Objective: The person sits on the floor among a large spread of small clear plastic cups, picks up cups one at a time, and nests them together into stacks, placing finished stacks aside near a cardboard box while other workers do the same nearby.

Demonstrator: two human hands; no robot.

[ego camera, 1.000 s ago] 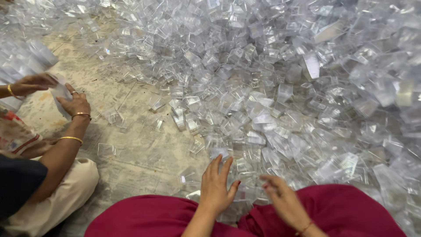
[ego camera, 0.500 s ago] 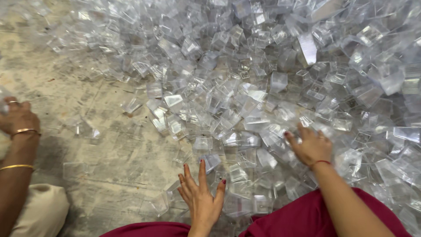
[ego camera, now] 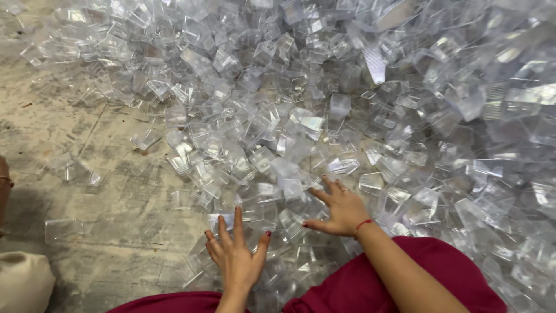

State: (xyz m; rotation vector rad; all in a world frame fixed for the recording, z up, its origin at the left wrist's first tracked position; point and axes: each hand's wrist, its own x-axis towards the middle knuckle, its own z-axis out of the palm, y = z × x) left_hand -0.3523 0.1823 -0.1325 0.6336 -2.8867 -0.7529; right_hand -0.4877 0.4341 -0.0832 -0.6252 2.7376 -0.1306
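A big heap of small clear plastic boxes [ego camera: 347, 87] covers the floor ahead and to the right. My left hand [ego camera: 237, 255] lies flat with fingers spread on the near edge of the heap, painted nails showing. My right hand [ego camera: 339, 208], with a ring and a red thread at the wrist, is spread palm-down over clear boxes just to the right. Neither hand holds a box. My red-clothed knees [ego camera: 405, 290] fill the bottom of the view.
Bare worn concrete floor [ego camera: 87, 174] lies to the left, with a few stray clear boxes [ego camera: 62, 229] on it. Another person's beige-clad knee [ego camera: 23, 284] and a bit of arm [ego camera: 3, 185] show at the left edge.
My right hand has drawn back from the heap toward my knees and nearer the left hand. The view has shifted, and the other person at left has nearly left the frame.
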